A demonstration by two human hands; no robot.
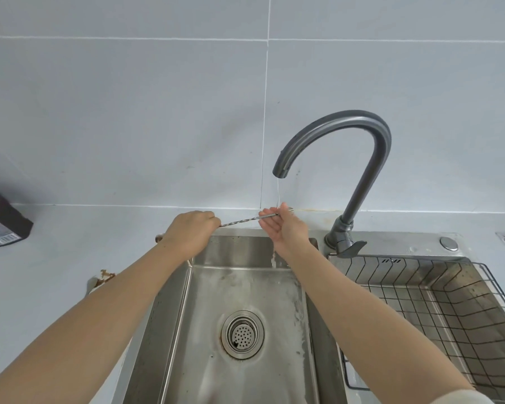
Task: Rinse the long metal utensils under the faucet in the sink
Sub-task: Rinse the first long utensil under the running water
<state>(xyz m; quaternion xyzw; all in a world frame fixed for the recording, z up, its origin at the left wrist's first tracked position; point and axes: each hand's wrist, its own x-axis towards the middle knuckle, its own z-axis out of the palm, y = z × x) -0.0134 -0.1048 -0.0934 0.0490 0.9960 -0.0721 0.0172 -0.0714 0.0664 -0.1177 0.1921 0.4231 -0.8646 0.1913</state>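
Wall (129,112): large pale grey-white tiles, thin white grout, one vertical seam near centre, one horizontal seam high up. Countertop (56,258) same pale tone, meets the wall at a white caulk line. Dark brown box (3,220) with barcode label (8,238) sits on it far left, cut by the frame edge. Brown crusty patch (107,277) nearer in. Light even, diffuse.
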